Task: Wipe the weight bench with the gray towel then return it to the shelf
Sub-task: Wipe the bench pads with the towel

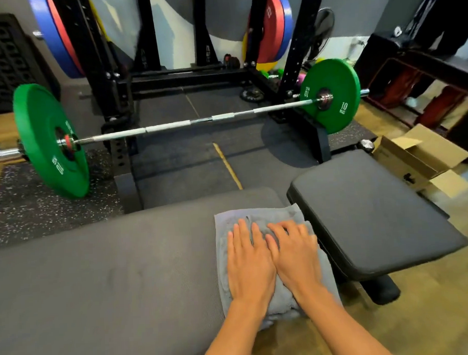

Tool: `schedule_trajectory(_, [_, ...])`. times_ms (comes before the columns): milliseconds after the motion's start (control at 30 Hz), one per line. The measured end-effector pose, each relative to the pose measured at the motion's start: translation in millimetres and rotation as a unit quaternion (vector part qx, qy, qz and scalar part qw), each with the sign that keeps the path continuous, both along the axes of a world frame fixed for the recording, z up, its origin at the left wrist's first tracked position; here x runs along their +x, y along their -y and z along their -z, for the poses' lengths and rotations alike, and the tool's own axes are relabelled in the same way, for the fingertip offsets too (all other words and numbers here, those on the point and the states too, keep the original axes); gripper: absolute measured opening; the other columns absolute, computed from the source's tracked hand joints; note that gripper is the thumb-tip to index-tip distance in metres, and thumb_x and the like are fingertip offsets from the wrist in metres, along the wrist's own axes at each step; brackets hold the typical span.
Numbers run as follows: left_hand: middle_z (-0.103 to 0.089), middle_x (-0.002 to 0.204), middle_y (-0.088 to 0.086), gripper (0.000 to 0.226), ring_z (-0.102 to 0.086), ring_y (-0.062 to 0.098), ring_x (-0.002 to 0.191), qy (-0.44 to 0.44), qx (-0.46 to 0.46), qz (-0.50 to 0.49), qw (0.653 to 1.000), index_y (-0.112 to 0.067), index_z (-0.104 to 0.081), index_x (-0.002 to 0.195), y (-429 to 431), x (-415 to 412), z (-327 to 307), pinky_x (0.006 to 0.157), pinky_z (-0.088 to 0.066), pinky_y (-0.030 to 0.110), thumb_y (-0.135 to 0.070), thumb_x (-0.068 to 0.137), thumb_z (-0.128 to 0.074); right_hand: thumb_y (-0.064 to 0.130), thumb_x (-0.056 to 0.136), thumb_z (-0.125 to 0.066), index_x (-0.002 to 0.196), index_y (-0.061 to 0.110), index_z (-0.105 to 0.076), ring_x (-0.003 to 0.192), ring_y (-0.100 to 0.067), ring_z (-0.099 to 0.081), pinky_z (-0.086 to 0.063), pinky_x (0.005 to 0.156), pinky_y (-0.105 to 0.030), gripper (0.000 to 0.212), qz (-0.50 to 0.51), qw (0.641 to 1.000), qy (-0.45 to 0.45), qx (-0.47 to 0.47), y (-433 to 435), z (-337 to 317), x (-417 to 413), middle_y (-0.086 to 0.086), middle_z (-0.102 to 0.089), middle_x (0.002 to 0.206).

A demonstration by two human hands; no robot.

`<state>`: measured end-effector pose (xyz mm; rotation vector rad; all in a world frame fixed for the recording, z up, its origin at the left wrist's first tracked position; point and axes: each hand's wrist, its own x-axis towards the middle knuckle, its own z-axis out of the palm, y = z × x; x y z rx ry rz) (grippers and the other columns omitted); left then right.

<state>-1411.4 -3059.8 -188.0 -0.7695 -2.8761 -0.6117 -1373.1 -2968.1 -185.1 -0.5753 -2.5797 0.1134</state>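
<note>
While the gray towel lies at the right end of the weight bench pad, left hand and right hand press flat on it side by side, fingers extended, grasping nothing.

— What's carrying everything?
— A dark padded weight bench, long pad beside a separate seat pad.
— And on it?
— A folded gray towel at the long pad's right end, both hands flat on it, side by side.
</note>
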Motion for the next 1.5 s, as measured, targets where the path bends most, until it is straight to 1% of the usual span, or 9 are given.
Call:
schedule_trajectory(300, [-0.067,0.121,0.017,0.051,-0.063,0.029,0.115,-0.011,0.021,-0.068,0.997,-0.004,-0.069,0.114,-40.8,-108.0,8.8,0.104,-0.045,0.042,-0.032,0.091,-0.034,0.038,0.091,-0.041,0.086,0.023,-0.065,0.073,-0.026,-0.058,-0.041,0.058,-0.039,0.029,-0.004,1.0,-0.012,0.006,-33.4,9.4,-114.4,0.0,-0.063,0.085])
schedule_trajectory(500, [-0.06,0.063,0.007,0.032,-0.054,0.029,0.058,-0.059,0.024,-0.118,0.991,-0.013,-0.061,0.071,-47.3,-116.4,-11.5,0.061,-0.039,0.04,-0.028,0.088,-0.038,0.041,0.093,-0.034,0.08,0.019,-0.064,0.079,-0.024,-0.059,-0.047,0.066,-0.039,0.04,-0.054,0.994,0.002,-0.095,-44.4,4.0,-131.5,0.0,-0.063,0.084])
schedule_trajectory(733, [-0.062,0.083,0.013,0.046,-0.059,0.032,0.07,-0.094,0.162,-0.125,0.974,-0.006,-0.066,0.089,-95.3,-69.3,-42.6,0.054,-0.034,0.032,-0.034,0.089,-0.029,0.044,0.093,-0.028,0.079,0.014,-0.065,0.089,-0.022,-0.061,-0.045,0.068,-0.035,0.049,-0.138,0.972,-0.083,-0.173,-96.8,-43.9,-85.2,-0.004,-0.065,0.088])
schedule_trajectory(867, [-0.063,0.099,0.012,0.045,-0.06,0.031,0.082,-0.088,0.237,-0.096,0.963,-0.011,-0.067,0.104,-182.0,-48.3,-76.3,0.061,-0.042,0.035,-0.034,0.088,-0.031,0.041,0.092,-0.046,0.089,0.019,-0.073,0.087,-0.023,-0.061,-0.04,0.074,-0.037,0.035,-0.132,0.972,-0.148,-0.123,-189.7,-85.5,-59.3,-0.001,-0.07,0.089])
schedule_trajectory(933, [-0.058,0.121,0.015,0.047,-0.059,0.036,0.101,-0.032,0.156,-0.089,0.983,-0.014,-0.063,0.117,-215.9,-46.1,-68.9,0.08,-0.045,0.044,-0.035,0.089,-0.031,0.04,0.091,-0.05,0.091,0.027,-0.072,0.092,-0.022,-0.061,-0.03,0.076,-0.039,0.025,-0.109,0.989,-0.057,-0.078,-230.8,-82.8,-53.9,0.004,-0.071,0.09])
schedule_trajectory(1067, [-0.021,0.16,0.009,0.054,-0.022,0.027,0.145,0.132,0.007,-0.056,0.99,-0.026,-0.03,0.149,-246.4,-48.5,-15.3,0.116,-0.02,0.046,-0.042,0.098,-0.022,0.043,0.093,-0.035,0.11,0.032,-0.063,0.126,-0.019,-0.049,-0.031,0.088,-0.049,0.034,-0.081,0.987,0.1,-0.096,-257.4,-19.5,-46.9,0.009,-0.061,0.124])
schedule_trajectory(1200, [-0.032,0.154,0.008,0.081,-0.027,0.025,0.143,0.091,0.015,-0.067,0.993,-0.025,-0.036,0.147,-248.5,-54.2,0.1,0.116,-0.019,0.044,-0.054,0.082,0.004,0.04,0.089,-0.04,0.096,0.033,-0.061,0.113,-0.017,-0.055,-0.042,0.08,-0.051,0.023,-0.053,0.994,0.047,-0.085,-256.5,-6.4,-60.7,0.013,-0.062,0.109])
schedule_trajectory(1367, [-0.054,0.133,0.028,0.064,-0.049,0.042,0.125,0.032,-0.033,-0.061,0.997,-0.003,-0.058,0.128,-275.6,-58.3,5.1,0.107,-0.033,0.053,-0.038,0.092,-0.019,0.041,0.087,-0.043,0.094,0.039,-0.062,0.103,-0.01,-0.059,-0.047,0.077,-0.046,0.02,-0.059,0.993,0.034,-0.099,-276.3,-12.6,-58.1,0.02,-0.063,0.102])
schedule_trajectory(1500, [-0.036,0.149,0.022,0.059,-0.032,0.034,0.138,0.06,-0.057,-0.033,0.996,-0.008,-0.036,0.144,-337.7,-57.9,-4.2,0.115,-0.021,0.04,-0.037,0.098,-0.012,0.045,0.092,-0.029,0.112,0.038,-0.063,0.119,-0.01,-0.052,-0.035,0.089,-0.048,0.041,-0.043,0.993,0.069,-0.086,-336.4,-13.4,-51.6,0.016,-0.061,0.12])
